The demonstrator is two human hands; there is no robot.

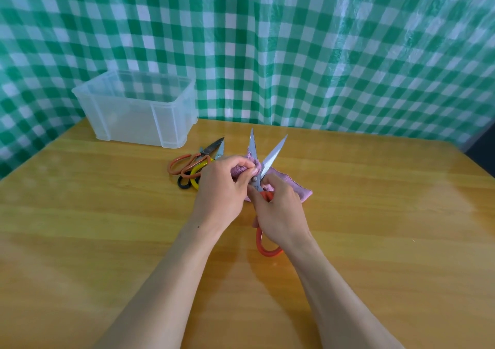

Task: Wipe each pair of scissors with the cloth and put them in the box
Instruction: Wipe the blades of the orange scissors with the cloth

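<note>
the left hand [222, 185] pinches the pink cloth [294, 188] onto a blade of the open red-handled scissors [273, 155] over the bench [375, 214]; the right hand [281, 212] grips their handle. the orange-handled pair [184, 165] and yellow-black pair [193, 179] wait at ten o'clock; the clear box [134, 118] looks empty, so all three remain.

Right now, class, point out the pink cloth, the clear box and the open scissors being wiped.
pink cloth [297, 188], head view, flat right-hand corner.
clear box [128, 123], head view, front wall.
open scissors [274, 155], head view, right-hand blade.
</note>
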